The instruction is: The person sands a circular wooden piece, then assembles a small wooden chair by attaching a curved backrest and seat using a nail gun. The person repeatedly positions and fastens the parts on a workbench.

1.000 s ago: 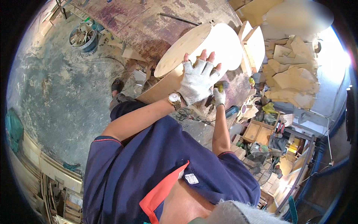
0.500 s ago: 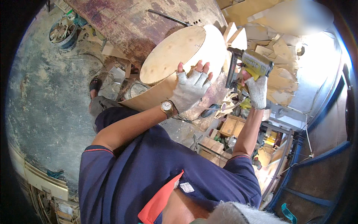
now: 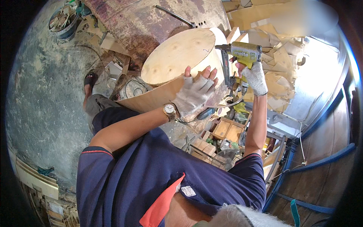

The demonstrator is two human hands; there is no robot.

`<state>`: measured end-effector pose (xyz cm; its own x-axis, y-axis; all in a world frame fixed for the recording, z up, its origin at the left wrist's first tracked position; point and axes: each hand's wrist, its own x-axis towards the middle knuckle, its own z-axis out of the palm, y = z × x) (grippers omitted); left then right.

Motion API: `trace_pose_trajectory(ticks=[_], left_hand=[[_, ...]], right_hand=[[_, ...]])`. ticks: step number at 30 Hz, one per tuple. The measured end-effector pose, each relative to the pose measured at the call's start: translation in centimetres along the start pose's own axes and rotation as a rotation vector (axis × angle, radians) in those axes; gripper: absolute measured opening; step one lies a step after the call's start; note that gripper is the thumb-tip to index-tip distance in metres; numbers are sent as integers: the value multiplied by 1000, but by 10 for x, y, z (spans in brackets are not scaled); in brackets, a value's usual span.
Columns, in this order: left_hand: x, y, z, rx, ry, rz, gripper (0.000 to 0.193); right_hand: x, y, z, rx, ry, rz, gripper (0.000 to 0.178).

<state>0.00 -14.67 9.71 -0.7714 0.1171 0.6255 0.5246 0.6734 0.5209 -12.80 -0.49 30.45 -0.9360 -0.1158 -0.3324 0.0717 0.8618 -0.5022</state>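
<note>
An oval plywood panel (image 3: 177,56) is edged by a thin curved wooden sheet (image 3: 153,99) that bends round its near and right sides. My left hand (image 3: 196,92), in a light fingerless glove, lies on the curved sheet with its fingers spread. My right hand (image 3: 254,75), gloved alike, is wrapped round the handle of a yellow-green air staple gun (image 3: 244,52). The gun's nose is at the right end of the oval piece, at the sheet's edge; whether it touches the wood I cannot tell. A hose connects at the bottom of its handle.
The piece rests on a worn, stained tabletop (image 3: 136,26), where a black bar (image 3: 174,16) lies behind it. Flat board offcuts (image 3: 280,72) pile up at the right. A bucket of scraps (image 3: 64,26) stands at far left. Wooden boxes (image 3: 227,128) sit below the table.
The staple gun in my right hand has moved left and a little up, turning its side toward view, to the oval piece's right end. My left hand stays on the sheet, slightly lower.
</note>
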Motion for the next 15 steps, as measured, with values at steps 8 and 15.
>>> trace_pose_trajectory(ticks=[8, 15], left_hand=[[-1, 2, 2, -40, 2, -11, 49], [-1, 0, 3, -31, 18, 1, 47]], right_hand=[[3, 1, -3, 26, 8, -20, 28], [1, -16, -4, -189, -35, 123, 23]])
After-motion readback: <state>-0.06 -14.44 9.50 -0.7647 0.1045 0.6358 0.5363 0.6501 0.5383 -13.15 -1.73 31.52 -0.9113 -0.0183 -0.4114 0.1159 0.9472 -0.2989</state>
